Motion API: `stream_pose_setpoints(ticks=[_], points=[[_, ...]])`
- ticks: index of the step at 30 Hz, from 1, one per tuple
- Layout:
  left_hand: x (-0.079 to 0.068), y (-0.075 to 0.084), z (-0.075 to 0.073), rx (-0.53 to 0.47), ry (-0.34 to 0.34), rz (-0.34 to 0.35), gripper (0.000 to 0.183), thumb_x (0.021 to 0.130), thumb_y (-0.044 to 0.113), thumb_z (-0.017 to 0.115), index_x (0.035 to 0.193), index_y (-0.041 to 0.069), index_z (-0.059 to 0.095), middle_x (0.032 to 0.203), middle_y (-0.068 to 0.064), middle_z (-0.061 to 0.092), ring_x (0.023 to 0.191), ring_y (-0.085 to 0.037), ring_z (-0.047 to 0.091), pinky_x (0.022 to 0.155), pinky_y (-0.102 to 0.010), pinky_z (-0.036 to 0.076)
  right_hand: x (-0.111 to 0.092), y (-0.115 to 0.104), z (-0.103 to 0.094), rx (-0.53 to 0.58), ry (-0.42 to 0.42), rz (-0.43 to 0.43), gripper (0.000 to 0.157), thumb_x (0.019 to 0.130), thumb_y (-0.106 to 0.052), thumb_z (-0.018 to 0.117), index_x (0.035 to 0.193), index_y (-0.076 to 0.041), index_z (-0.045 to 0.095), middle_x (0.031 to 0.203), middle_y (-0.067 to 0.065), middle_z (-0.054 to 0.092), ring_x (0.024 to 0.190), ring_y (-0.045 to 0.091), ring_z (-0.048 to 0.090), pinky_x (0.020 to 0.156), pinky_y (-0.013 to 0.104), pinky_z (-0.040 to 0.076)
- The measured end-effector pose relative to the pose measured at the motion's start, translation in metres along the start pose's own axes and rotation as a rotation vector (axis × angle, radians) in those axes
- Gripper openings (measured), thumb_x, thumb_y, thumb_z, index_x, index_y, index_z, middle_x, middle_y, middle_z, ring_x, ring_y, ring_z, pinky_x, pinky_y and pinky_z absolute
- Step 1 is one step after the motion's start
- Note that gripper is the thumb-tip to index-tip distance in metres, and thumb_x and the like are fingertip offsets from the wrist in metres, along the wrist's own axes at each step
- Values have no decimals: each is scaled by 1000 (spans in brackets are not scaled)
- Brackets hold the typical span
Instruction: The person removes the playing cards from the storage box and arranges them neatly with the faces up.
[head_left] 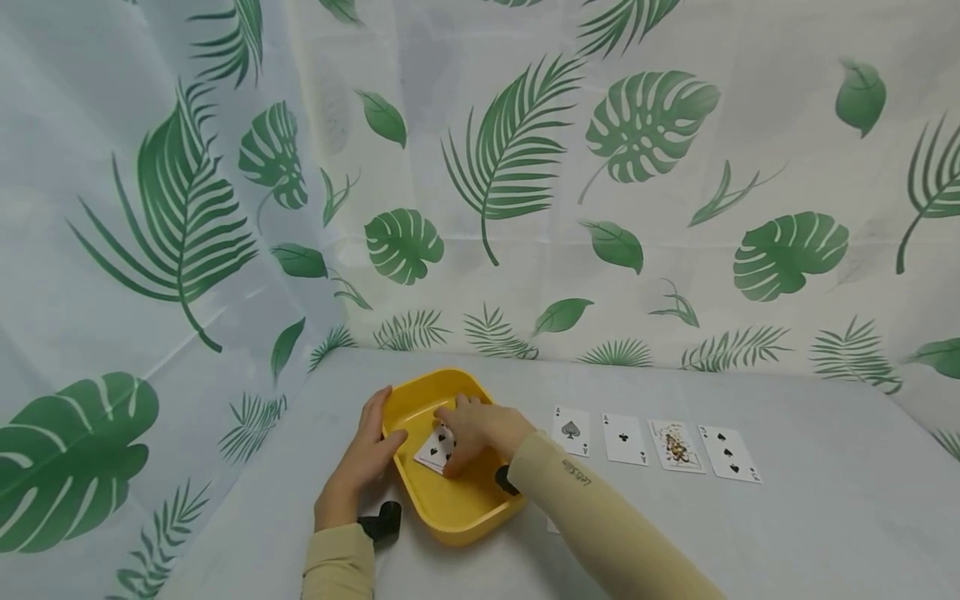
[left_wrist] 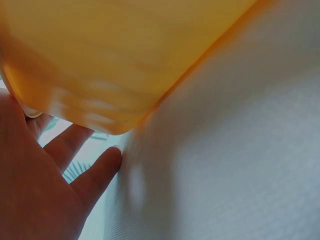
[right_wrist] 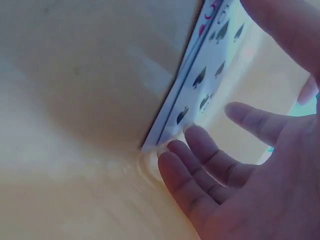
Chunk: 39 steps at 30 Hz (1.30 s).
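A yellow plastic tray (head_left: 459, 535) stands on the table, turned at a slant. My left hand (head_left: 362, 462) holds its left side, thumb over the rim and the other fingers (left_wrist: 95, 180) along the outer wall. Inside lies a small stack of playing cards (head_left: 431, 452), a spade card on top and a red-marked card edge under it. My right hand (head_left: 480, 429) reaches in over the stack, covering part of it in the head view. In the right wrist view its fingers (right_wrist: 182, 177) are spread and lightly bent, with fingertips right at the end of the cards.
Right of the tray, an ace of spades (head_left: 572, 431), an ace of clubs (head_left: 624, 439), a picture card (head_left: 677, 446) and a three of spades (head_left: 729, 454) lie in a row. Leaf-patterned cloth (head_left: 525, 208) hangs behind and at the left. Black wrist cameras (head_left: 382, 522) sit near the tray's sides.
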<state>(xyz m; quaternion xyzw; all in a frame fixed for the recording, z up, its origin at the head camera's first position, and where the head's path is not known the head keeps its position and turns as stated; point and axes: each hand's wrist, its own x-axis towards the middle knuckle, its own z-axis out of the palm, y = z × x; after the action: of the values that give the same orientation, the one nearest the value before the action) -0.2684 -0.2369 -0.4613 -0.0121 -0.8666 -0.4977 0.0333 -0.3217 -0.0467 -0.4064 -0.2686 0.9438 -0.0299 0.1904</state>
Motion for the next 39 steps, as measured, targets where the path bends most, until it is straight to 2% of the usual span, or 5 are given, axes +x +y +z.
stream_pose_setpoints(ticks=[6, 11, 22, 32, 39], points=[[2, 1, -1, 4, 0, 0, 79, 93, 13, 54, 161, 10, 15, 167, -13, 9, 149, -34, 22, 119, -52, 18, 3, -1, 0, -14, 27, 14, 95, 75, -61, 79, 154, -25, 41, 152, 15, 40, 135, 30, 41, 103, 56, 43], [2, 0, -1, 5, 0, -9, 80, 92, 14, 55, 161, 11, 15, 167, -13, 9, 148, -34, 23, 118, -53, 18, 5, -2, 1, -28, 20, 16, 90, 74, -57, 82, 150, -25, 46, 146, 14, 44, 128, 27, 43, 101, 55, 45], [1, 1, 0, -1, 3, -21, 79, 93, 13, 56, 161, 11, 16, 166, -12, 10, 147, -35, 26, 118, -53, 19, 4, -4, 3, -68, 43, -18, 84, 78, -46, 82, 150, -22, 45, 136, 11, 51, 116, 26, 52, 102, 47, 46], [2, 0, -1, 5, -6, -3, 80, 93, 13, 56, 161, 10, 15, 166, -13, 9, 147, -35, 25, 118, -53, 19, 3, -7, 3, -112, 39, -65, 82, 80, -49, 79, 150, -23, 45, 142, 11, 50, 126, 30, 50, 105, 46, 44], [1, 0, 0, 8, -5, -3, 80, 92, 14, 56, 161, 11, 15, 166, -13, 9, 147, -35, 25, 118, -53, 19, 1, -7, 1, -86, 40, -72, 85, 79, -48, 80, 151, -22, 43, 143, 12, 49, 127, 31, 50, 109, 47, 40]])
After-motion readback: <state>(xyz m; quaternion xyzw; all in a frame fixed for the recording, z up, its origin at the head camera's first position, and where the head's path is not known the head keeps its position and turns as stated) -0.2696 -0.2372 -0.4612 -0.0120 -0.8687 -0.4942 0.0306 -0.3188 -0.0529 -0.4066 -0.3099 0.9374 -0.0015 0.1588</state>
